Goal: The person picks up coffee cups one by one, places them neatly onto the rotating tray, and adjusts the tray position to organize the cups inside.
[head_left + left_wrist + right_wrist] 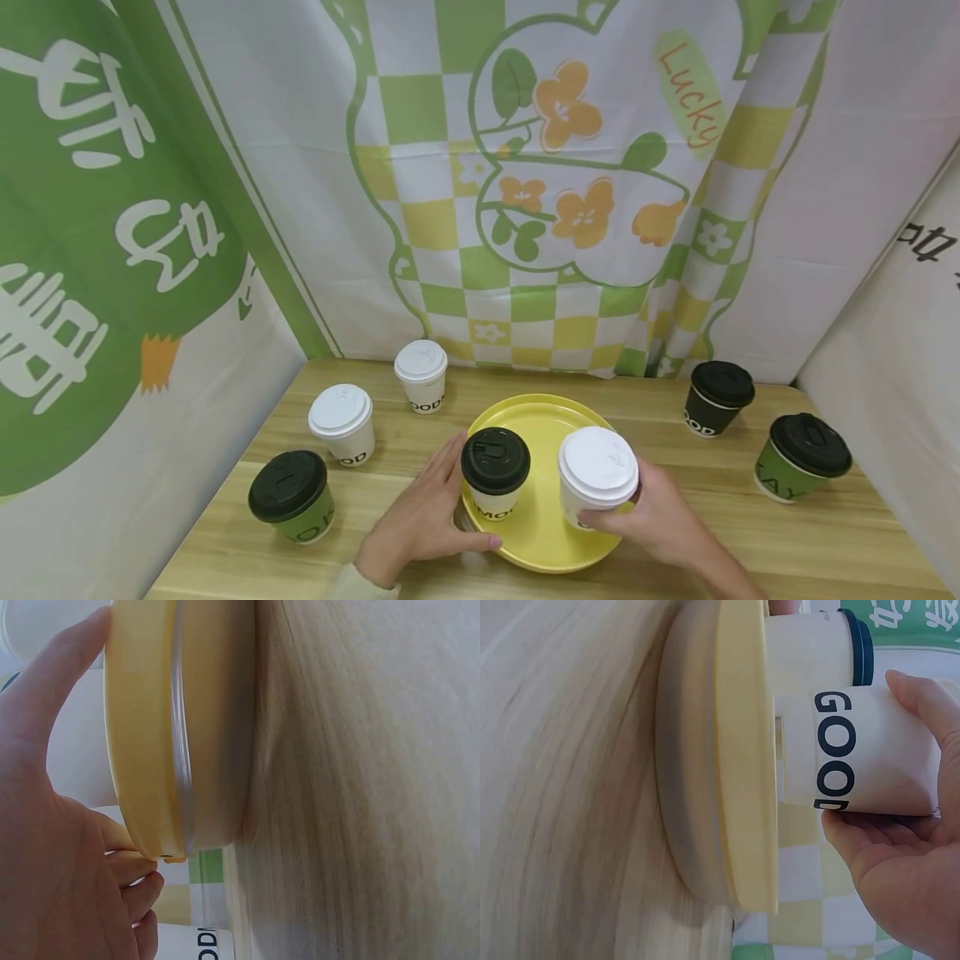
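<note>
While the right hand (pixel 658 518) grips a white-lidded cup (pixel 597 468), the left hand (pixel 422 515) touches the yellow tray (pixel 543 471)

As the right thumb and fingers wrap round the white-lidded cup, it sits upright just above the yellow tray. Fingers spread and unclenched, the left hand lies against the tray's side, near a black-lidded cup (pixel 495 462) standing on it. A green cup (pixel 303 518) stands leftward on the wooden table (pixel 217 554).

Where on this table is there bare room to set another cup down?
Bare wood lies between the right hand and the right-side green cup and, more narrowly, between the left hand and the left-side green cup. Crowded: the yellow tray, with its black-lidded cup beside the white-lidded cup the right hand grips.
</note>
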`<state>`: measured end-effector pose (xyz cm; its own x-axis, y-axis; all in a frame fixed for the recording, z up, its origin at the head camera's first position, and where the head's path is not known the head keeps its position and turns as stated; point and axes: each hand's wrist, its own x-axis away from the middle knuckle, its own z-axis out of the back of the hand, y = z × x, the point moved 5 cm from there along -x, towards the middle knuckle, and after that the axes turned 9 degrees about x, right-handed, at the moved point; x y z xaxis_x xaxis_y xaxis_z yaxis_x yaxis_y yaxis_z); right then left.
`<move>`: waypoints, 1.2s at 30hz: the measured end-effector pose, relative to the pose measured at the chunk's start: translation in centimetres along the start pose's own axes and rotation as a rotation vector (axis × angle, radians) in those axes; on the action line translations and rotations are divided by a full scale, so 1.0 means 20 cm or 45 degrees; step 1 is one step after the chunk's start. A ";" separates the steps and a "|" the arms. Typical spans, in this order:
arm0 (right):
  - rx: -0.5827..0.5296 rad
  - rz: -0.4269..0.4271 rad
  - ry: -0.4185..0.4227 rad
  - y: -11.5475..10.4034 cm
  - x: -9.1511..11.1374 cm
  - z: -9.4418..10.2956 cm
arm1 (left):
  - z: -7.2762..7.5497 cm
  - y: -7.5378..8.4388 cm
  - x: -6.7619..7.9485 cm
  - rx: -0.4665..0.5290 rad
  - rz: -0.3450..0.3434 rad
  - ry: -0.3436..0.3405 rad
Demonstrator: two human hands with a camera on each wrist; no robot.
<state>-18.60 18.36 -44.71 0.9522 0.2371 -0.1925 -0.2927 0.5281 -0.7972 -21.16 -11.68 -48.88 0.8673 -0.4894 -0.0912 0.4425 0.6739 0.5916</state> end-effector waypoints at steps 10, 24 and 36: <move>-0.029 -0.043 -0.073 -0.01 0.00 -0.10 | 0.00 0.00 0.00 0.003 0.008 -0.006; -0.029 -0.019 -0.123 0.01 0.01 -0.19 | 0.00 0.00 0.00 0.001 -0.012 -0.007; 0.011 0.001 -0.135 0.01 0.02 -0.24 | 0.00 -0.01 0.00 0.006 -0.005 -0.018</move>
<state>-17.84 14.65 -47.66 0.9376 0.3222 -0.1312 -0.2946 0.5350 -0.7918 -21.28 -11.73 -48.91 0.8621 -0.4999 -0.0827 0.4451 0.6692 0.5950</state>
